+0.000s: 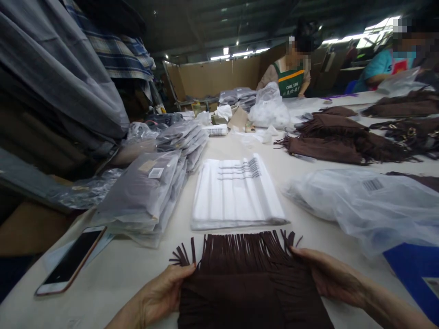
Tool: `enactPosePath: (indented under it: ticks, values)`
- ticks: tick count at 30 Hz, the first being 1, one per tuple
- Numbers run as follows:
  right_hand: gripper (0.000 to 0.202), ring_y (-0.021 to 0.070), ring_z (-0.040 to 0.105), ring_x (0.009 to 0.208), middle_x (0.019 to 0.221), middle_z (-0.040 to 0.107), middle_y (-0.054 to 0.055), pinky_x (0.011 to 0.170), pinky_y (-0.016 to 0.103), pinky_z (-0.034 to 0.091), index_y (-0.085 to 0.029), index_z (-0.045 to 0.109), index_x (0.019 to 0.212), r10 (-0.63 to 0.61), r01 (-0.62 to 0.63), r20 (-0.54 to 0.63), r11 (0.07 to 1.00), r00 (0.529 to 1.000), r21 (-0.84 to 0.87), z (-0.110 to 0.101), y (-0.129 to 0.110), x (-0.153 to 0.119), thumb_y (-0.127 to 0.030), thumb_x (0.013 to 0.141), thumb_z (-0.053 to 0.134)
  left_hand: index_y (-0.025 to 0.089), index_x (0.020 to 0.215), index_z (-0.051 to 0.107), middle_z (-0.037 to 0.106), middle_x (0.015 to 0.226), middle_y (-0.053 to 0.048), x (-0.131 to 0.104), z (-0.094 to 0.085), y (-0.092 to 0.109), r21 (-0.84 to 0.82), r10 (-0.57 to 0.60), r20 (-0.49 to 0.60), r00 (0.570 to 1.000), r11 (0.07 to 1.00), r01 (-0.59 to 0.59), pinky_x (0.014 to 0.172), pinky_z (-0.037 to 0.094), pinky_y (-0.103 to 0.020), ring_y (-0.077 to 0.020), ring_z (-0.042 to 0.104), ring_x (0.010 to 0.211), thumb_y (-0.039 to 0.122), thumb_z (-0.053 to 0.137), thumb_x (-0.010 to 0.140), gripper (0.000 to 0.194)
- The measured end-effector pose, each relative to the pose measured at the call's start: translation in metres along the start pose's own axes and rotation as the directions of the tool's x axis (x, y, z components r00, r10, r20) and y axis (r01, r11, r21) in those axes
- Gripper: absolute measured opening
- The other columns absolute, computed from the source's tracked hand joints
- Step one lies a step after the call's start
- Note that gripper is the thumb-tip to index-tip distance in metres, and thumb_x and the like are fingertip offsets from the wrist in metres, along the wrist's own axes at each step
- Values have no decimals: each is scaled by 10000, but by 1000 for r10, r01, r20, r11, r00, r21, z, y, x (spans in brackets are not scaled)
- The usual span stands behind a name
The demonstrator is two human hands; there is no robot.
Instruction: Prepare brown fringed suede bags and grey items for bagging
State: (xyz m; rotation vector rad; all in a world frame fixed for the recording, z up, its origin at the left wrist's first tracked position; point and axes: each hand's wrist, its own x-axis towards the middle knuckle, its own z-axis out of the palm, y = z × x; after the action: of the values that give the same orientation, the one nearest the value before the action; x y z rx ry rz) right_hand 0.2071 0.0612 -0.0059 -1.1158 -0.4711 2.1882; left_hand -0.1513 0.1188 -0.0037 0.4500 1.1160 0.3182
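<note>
Bottom centre: the brown fringed garment (pixel 250 283) lies flat between both hands, fringe pointing away up-frame. Left hand (pixel 161 292) grips its left edge, right hand (pixel 329 276) its right edge, equally near.

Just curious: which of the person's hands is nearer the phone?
Left. The left hand lies just right of the phone; the right hand is across the brown cloth, farther away.

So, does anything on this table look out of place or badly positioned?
The phone lies at the table's near-left edge, close to falling off. Otherwise nothing stands out: both hands, left and right, hold the brown fringed garment flat.
</note>
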Motion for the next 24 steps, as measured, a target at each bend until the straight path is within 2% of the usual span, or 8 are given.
enactPosePath:
  ticks: [4, 9, 11, 16, 19, 21, 22, 24]
  values:
    - [292, 189, 619, 1041, 938, 716, 93, 1059, 369, 313, -95, 657, 991, 28, -42, 134, 994, 991, 104, 2, -6, 15, -316, 866, 512, 114, 965, 672, 705, 980, -106, 16, 9, 13, -95, -18, 241, 970, 995, 42, 979, 422, -361, -264, 632, 1002, 390, 763, 638, 437]
    - [327, 187, 631, 1006, 983, 702, 120, 1029, 335, 352, -77, 671, 974, 166, -182, 208, 981, 964, 61, 2, -13, 37, -349, 828, 561, 133, 1038, 639, 680, 1030, -111, 39, 29, 30, -3, -70, 496, 865, 997, 83, 999, 394, -382, -279, 591, 1076, 371, 720, 667, 448]
    - [333, 203, 639, 979, 943, 706, 124, 998, 350, 386, -75, 678, 944, 196, -201, 216, 980, 957, 2, 3, -16, 47, -361, 798, 590, 131, 1034, 635, 679, 1007, -121, 47, 37, 32, 44, -79, 530, 845, 997, 66, 992, 396, -407, -300, 586, 1078, 392, 725, 636, 484]
    - [364, 221, 662, 896, 904, 708, 96, 890, 354, 467, -97, 677, 944, 237, -219, 276, 971, 931, -95, 10, -23, 62, -362, 694, 666, 102, 1008, 639, 680, 936, -141, 60, 45, 32, 109, -110, 524, 844, 992, 62, 909, 454, -424, -332, 625, 971, 439, 758, 514, 610]
    - [391, 215, 662, 877, 876, 707, 65, 807, 284, 492, -99, 674, 961, 225, -124, 341, 948, 913, -293, 24, -35, 54, -340, 655, 703, 108, 998, 650, 689, 946, -101, 51, 48, 40, 284, -154, 602, 783, 958, -29, 887, 473, -359, -289, 636, 944, 451, 756, 565, 562]
    - [310, 199, 658, 897, 914, 707, 48, 775, 238, 494, -123, 676, 990, 191, 59, 392, 837, 900, -544, 39, -42, 41, -303, 739, 643, 137, 1057, 637, 691, 998, -66, 38, 52, 45, 479, -159, 644, 748, 846, -233, 844, 497, -290, -244, 637, 955, 428, 659, 730, 438]
    - [284, 198, 650, 940, 957, 706, 49, 795, 235, 493, -142, 668, 1034, 158, 179, 412, 723, 897, -667, 47, -45, 33, -274, 797, 585, 154, 1113, 612, 685, 1046, -59, 30, 54, 43, 550, -107, 678, 727, 731, -405, 840, 502, -261, -224, 632, 981, 375, 582, 817, 370]
    - [325, 210, 599, 1078, 1079, 686, 71, 918, 282, 462, -185, 612, 1169, 75, 405, 471, 406, 879, -820, 60, -44, 17, -224, 883, 462, 165, 1251, 512, 638, 1176, -75, 17, 57, 32, 588, 59, 772, 633, 311, -747, 931, 469, -254, -204, 585, 1094, 217, 436, 912, 351]
